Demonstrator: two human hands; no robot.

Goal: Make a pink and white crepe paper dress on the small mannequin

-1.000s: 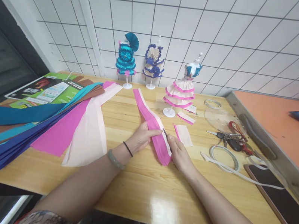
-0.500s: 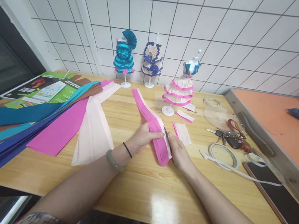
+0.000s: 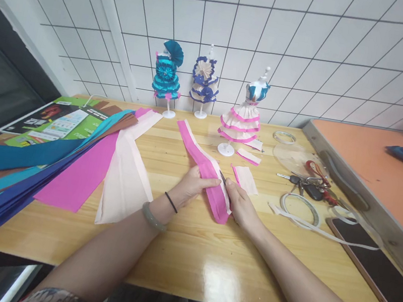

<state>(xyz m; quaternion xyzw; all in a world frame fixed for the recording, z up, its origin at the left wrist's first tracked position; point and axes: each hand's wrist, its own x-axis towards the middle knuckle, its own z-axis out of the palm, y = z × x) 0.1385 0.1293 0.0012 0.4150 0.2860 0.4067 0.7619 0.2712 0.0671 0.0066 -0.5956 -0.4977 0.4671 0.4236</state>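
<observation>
One pink-and-white strip (image 3: 207,167) slants from eleven to five o'clock over the middle of the desk (image 3: 188,256), pinched in the grip of the left hand (image 3: 192,185); at its two-o'clock edge, the right hand (image 3: 240,206) clasps a dark tool (image 3: 223,178), apparently scissors. Trimming seems in hand; the next snip likely calls for a taut strip.

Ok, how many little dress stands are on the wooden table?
3: the teal-dressed stand at the back, the navy-and-cream stand just right of it, and the pink-trimmed stand farther right and nearer. None looks hidden.
</observation>
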